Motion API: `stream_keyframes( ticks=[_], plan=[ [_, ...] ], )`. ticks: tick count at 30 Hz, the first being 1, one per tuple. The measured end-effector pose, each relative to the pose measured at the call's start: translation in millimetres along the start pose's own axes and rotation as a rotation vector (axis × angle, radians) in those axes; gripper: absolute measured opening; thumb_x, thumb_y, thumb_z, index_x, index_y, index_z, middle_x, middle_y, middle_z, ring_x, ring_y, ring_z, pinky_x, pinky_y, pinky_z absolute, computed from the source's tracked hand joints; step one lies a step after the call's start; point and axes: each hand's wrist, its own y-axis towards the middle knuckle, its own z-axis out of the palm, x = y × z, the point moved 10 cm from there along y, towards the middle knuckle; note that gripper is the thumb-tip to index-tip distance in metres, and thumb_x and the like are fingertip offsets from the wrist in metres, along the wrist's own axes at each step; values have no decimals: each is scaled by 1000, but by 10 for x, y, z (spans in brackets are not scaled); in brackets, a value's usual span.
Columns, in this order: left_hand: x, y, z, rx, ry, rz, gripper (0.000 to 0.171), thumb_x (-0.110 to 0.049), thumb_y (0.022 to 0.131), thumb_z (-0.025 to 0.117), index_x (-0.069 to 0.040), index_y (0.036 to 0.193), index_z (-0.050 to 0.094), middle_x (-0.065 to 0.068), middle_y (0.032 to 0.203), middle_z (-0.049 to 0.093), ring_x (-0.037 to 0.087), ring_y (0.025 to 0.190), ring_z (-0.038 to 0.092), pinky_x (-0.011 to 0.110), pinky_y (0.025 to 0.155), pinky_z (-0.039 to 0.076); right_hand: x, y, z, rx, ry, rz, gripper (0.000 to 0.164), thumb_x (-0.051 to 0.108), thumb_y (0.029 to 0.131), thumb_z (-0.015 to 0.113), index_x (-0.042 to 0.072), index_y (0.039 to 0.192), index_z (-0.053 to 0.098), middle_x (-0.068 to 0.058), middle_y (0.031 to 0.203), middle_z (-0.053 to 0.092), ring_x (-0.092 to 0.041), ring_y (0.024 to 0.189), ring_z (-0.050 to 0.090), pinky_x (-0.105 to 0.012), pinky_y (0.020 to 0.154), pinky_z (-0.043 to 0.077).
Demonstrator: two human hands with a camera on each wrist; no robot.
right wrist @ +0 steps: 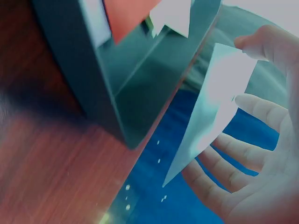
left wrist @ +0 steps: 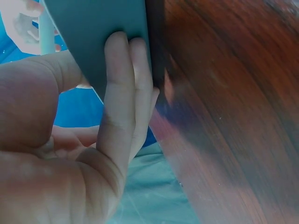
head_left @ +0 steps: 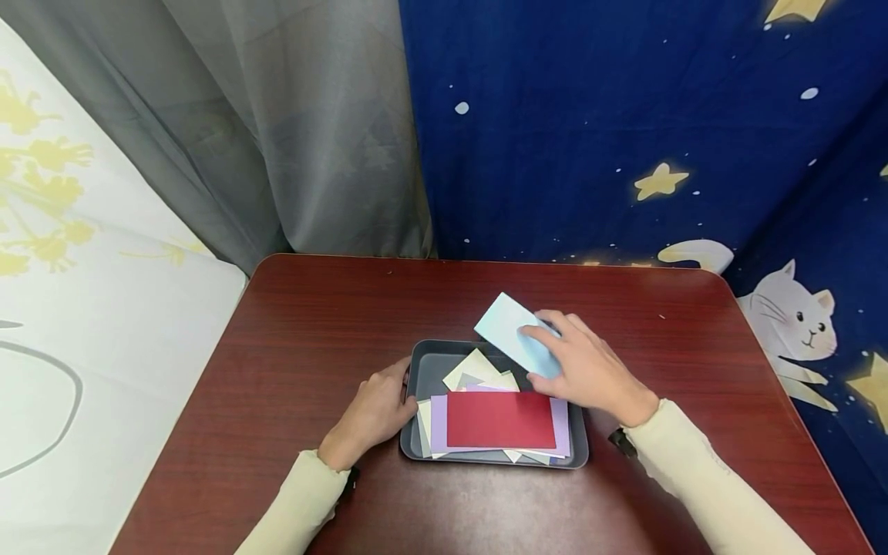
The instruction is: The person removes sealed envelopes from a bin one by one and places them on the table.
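No words, labels, brands, numbers or signs can be read on the cards [head_left: 501,420], the tray [head_left: 432,362] or the blue curtain [head_left: 555,154].

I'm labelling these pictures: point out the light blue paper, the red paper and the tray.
Light blue paper [head_left: 511,330], head view: uncovered upper face.
Red paper [head_left: 501,420], head view: middle of its face.
Tray [head_left: 430,366], head view: bare floor.

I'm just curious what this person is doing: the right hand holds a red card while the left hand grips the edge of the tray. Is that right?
Not quite: the head view shows that the right hand holds a light blue card, not a red one. The left hand does grip the edge of the tray.
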Motion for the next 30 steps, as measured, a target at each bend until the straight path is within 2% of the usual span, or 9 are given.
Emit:
stream_keyframes(
  ticks=[8, 22, 30],
  plan=[
    [14, -7, 9, 2, 8, -11, 60, -12, 83, 67, -2, 140, 51, 10, 123, 63, 20, 106, 63, 45, 84, 52, -379, 58, -60, -51, -11, 81, 63, 43, 79, 75, 21, 136, 58, -13, 135, 48, -30, 104, 47, -42, 73, 48],
    [7, -5, 14, 6, 7, -12, 60, -11, 84, 67, -1, 141, 50, 11, 127, 62, 22, 110, 62, 46, 86, 51, -1087, 80, -21, -75, 60, 358, 62, 42, 81, 76, 13, 133, 59, -19, 130, 46, -37, 105, 46, -51, 80, 44],
    [19, -2, 24, 13, 8, -17, 61, -13, 85, 67, 0, 142, 49, 12, 129, 60, 23, 113, 61, 47, 88, 50, -1330, 129, 94, -6, 63, 490, 66, 47, 86, 69, 11, 139, 52, -25, 131, 42, -42, 108, 42, -56, 83, 41]
  ],
)
